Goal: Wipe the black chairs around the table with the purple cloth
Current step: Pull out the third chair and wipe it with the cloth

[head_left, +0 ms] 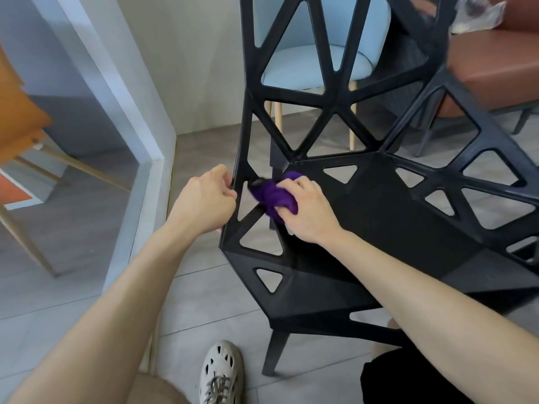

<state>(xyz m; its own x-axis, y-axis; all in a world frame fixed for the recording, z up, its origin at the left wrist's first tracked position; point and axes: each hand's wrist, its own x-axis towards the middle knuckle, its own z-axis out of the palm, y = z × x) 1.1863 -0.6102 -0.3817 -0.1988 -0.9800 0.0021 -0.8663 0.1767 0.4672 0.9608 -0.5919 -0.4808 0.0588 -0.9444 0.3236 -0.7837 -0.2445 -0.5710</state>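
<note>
Left hand (207,199) grip curls round the black chair (393,228) side rim, seat's 9 o'clock, probably to steady it. Right hand (306,211) grip bunches the purple cloth (274,195), pressed on the 10 o'clock strut. Blue chair (315,62) beyond, at 12.

I count two hands: the left hand (208,196) and the right hand (306,211). One purple cloth (272,195), bunched under the right fingers. One black chair (393,228) for certain, its edge in the left fingers. The black lattice (443,170) off to the right of the right fingers may be part of it or a second chair; I cannot tell. Beyond the fingertips, one blue chair (306,62), seen through the black back. Far left of the left fingers, one orange chair (17,112). Up and right of the fingers, one brown sofa (495,62) with one clear bag (478,13) on it. Below the wrists, one shoe (221,371).
</note>
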